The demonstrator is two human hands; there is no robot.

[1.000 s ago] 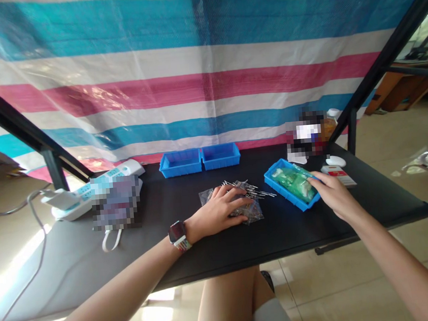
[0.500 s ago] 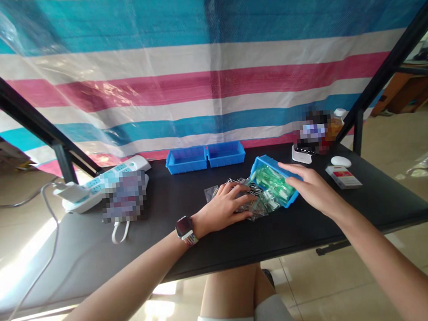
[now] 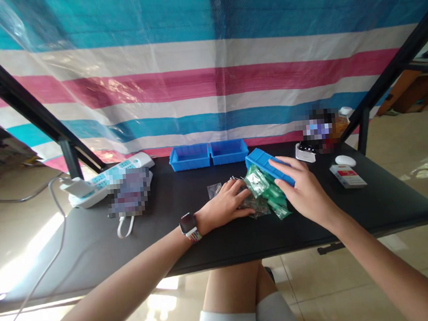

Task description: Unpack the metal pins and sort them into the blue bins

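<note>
My right hand (image 3: 307, 188) grips a small blue plastic bin (image 3: 264, 162), tipped far over with its underside facing up. Green plastic packets (image 3: 272, 195) are spilling out of its lower side onto the black table. My left hand (image 3: 225, 205), with a watch on its wrist, lies with fingers spread over clear plastic bags (image 3: 260, 208) beside the spill. Thin metal pieces show at its fingertips; the hand covers most of them.
Two blue bins (image 3: 189, 158) stand side by side at the table's back edge. A power strip (image 3: 140, 161) and a blurred device with a cable lie left. At right are a small box (image 3: 348, 176), a white oval object (image 3: 345, 161), a phone stand (image 3: 305, 153) and a bottle.
The right hand has tipped the blue bin from leaning to nearly upside down, and green packets have slid out toward the left hand. The left hand stays on the clear bags.
</note>
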